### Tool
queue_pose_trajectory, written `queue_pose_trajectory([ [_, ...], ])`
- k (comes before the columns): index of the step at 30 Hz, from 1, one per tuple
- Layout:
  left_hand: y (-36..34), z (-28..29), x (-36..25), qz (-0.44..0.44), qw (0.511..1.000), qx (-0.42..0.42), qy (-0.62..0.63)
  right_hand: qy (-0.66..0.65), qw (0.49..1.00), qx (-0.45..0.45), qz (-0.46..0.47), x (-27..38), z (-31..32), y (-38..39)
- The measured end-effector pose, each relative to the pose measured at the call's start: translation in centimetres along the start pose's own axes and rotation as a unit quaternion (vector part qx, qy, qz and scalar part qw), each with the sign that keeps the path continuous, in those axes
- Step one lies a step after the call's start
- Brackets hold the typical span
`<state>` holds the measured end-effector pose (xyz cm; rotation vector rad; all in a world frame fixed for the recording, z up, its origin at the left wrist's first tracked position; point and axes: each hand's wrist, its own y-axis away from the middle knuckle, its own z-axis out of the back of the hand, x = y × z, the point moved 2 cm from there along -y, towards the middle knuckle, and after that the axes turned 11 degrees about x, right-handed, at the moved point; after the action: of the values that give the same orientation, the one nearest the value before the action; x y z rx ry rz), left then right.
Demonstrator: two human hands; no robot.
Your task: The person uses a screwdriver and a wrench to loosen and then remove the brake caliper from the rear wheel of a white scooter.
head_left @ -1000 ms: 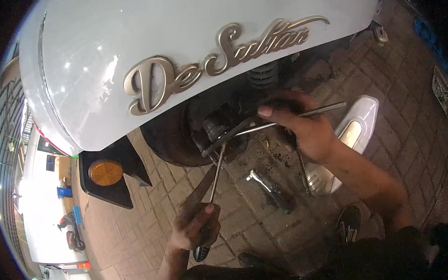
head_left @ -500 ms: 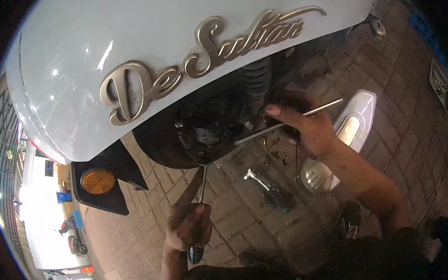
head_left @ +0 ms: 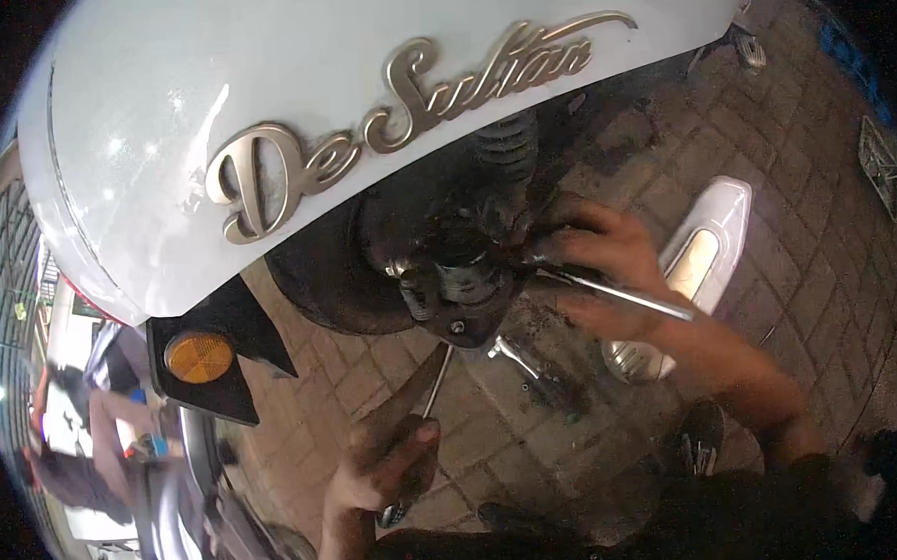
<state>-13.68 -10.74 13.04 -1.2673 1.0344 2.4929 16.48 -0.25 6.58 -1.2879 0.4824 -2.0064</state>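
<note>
My left hand (head_left: 391, 463) is closed round the dark handle of a screwdriver (head_left: 436, 386); its thin shaft points up to the underside of a dark, greasy mechanical part (head_left: 461, 287). That part hangs below the white body panel (head_left: 289, 67) of a scooter, and a bolt or hole shows near its lower tip. To the right, my right hand (head_left: 608, 268) has its fingers curled at the part's side, with a straight metal rod (head_left: 629, 297) held under them. The rod slants down to the right, over my wrist. Its inner end is hidden in shadow at the part.
A ratchet wrench (head_left: 517, 359) lies on the brick paving below. A white-and-silver cover piece (head_left: 712, 233) is on the ground beyond my right forearm. An orange reflector (head_left: 198, 357) on a black bracket juts out at left. Behind it are a person (head_left: 86, 466) and a motorcycle (head_left: 179, 522).
The dark part has shifted right and slightly down. The rod's outer end has swung downward, and my right hand has turned with it. A person and motorcycle have come into view at left.
</note>
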Motion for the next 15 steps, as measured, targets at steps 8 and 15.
queue_pose_trajectory([
  [8,-1.7,-1.0,-5.5,-0.052,0.995,-0.068,0.055,0.034,0.991,0.095,0.092,1.2,2.6,-4.3],
  [15,-2.9,-1.6,-9.0,-0.054,0.978,-0.091,0.182,-0.021,0.991,0.131,-0.025,1.7,3.9,-6.0],
])
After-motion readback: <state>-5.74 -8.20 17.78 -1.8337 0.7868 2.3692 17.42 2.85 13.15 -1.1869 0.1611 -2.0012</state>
